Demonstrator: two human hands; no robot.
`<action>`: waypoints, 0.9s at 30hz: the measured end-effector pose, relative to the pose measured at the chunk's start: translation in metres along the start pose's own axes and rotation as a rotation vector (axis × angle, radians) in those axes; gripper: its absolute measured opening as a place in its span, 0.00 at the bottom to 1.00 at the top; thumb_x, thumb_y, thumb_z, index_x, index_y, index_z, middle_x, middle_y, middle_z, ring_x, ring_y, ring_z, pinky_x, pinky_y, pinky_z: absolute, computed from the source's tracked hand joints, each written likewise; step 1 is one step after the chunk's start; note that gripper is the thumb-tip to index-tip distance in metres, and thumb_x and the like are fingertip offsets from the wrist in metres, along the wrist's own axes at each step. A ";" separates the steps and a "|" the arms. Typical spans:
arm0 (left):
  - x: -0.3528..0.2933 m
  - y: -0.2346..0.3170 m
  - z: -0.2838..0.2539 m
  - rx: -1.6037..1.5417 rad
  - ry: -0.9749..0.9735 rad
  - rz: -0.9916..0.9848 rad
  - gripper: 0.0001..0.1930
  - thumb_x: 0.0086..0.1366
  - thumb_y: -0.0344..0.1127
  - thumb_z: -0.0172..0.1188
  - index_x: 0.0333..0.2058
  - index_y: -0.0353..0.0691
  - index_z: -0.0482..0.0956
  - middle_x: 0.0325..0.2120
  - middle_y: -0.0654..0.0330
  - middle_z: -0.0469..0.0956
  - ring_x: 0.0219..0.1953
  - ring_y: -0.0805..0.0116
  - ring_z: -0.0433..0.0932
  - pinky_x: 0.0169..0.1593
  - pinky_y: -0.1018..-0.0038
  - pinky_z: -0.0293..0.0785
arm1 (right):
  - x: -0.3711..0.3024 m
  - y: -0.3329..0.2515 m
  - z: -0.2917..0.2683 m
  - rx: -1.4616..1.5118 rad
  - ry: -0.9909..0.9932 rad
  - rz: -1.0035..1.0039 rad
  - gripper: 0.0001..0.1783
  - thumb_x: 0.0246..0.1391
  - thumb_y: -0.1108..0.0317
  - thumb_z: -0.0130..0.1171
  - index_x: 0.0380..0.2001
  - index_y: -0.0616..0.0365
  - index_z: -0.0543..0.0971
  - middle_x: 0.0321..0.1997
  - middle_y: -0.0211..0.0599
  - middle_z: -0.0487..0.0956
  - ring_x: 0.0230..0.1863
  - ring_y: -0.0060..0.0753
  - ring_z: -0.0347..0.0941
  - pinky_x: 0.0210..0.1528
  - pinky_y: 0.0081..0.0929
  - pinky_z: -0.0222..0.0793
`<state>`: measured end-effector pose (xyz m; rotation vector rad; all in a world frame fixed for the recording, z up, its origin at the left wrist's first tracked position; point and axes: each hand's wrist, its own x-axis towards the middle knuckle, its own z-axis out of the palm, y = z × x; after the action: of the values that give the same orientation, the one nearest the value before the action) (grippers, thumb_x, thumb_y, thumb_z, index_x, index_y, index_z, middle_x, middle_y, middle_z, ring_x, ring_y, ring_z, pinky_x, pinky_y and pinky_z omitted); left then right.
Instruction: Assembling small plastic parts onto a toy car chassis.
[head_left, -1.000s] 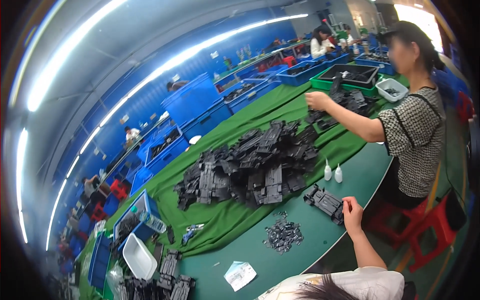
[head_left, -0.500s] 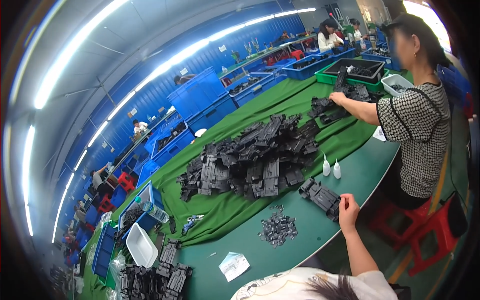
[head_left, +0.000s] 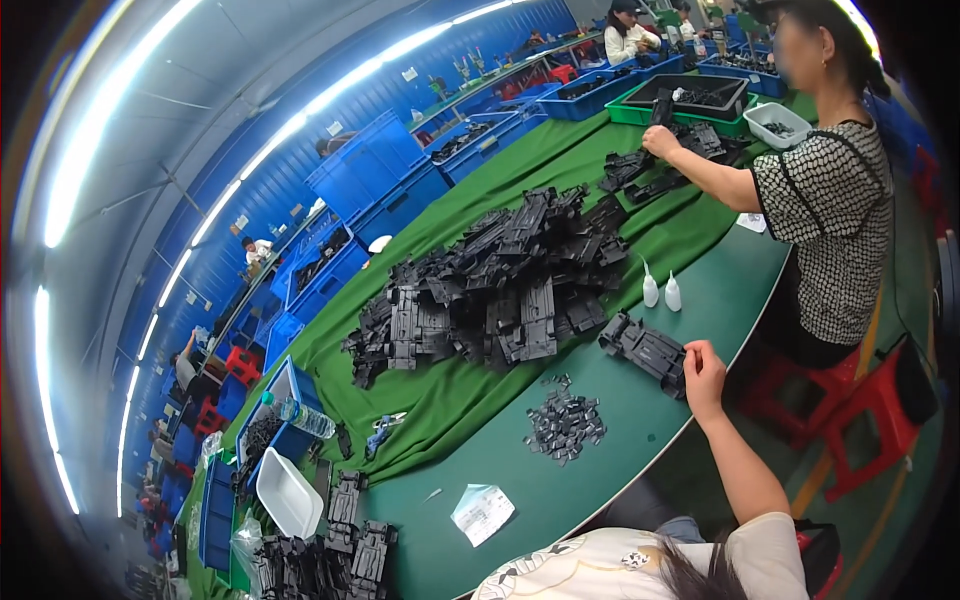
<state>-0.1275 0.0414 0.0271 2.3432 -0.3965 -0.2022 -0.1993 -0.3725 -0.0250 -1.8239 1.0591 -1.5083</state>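
Note:
My right hand (head_left: pixel 705 378) has its fingers closed at the near right end of a black plastic chassis-like part (head_left: pixel 645 352), close to the table's curved edge. The part lies at a slant, its ribbed side up; whether it rests fully on the table I cannot tell. My left hand is out of sight. Left of the part is a loose pile of small dark flat pieces (head_left: pixel 565 420). Two white squeeze bottles (head_left: pixel 672 292) with thin nozzles stand just beyond it. A big heap of similar black parts (head_left: pixel 490 285) rests on a green cloth (head_left: pixel 430 420).
A co-worker's hand (head_left: pixel 660 142) touches black parts at the far right. At the left are a white tray (head_left: pixel 288 495), a water bottle (head_left: pixel 305 418), blue pliers (head_left: pixel 380 435) and stacked black parts (head_left: pixel 360 555). Paper (head_left: pixel 482 513) lies near my body; red stools (head_left: pixel 870 430) stand at right.
The whole view has shifted, so the table scene sits somewhat higher. My right hand stays at the same end of the black part. The co-worker's hand remains by the far parts.

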 end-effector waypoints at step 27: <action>-0.046 -0.088 -0.023 -0.503 -0.061 -0.207 0.04 0.54 0.29 0.47 0.27 0.35 0.67 0.22 0.58 0.71 0.25 0.74 0.69 0.30 0.80 0.66 | 0.009 0.027 0.000 -0.133 -0.088 -0.107 0.04 0.47 0.73 0.44 0.27 0.60 0.69 0.18 0.25 0.64 0.19 0.16 0.57 0.21 0.15 0.55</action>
<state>-0.1454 0.1318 -0.0163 1.8795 -0.1108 -0.4214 -0.2051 -0.3949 -0.0423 -2.0486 1.0562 -1.4336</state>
